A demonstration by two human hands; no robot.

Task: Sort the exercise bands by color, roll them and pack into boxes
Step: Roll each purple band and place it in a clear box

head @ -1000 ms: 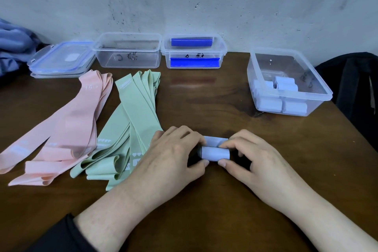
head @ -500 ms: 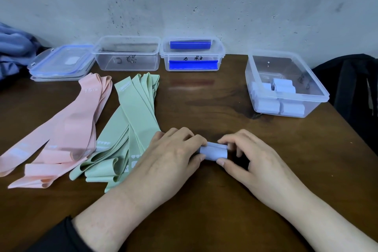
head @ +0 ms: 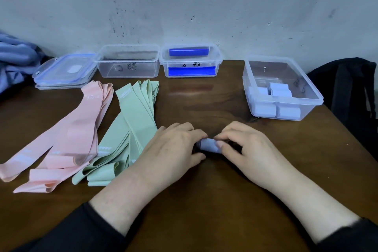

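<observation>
Both hands are at the desk's middle, toward the near edge. Left hand point(head: 173, 147) and right hand point(head: 248, 147) each have their grip pinching one end of a pale lilac rolled band point(head: 209, 145), which lies on the desk point(head: 204, 200) between them. Green bands point(head: 131, 129) lie flat beside the left hand; pink bands point(head: 71, 137) lie further toward the left edge. Near the right edge, a clear box point(head: 286, 104) holds several lilac rolls. Along the far edge stand an empty box point(head: 128, 67), a box with blue strips point(head: 191, 63) and stacked lids point(head: 65, 71).
</observation>
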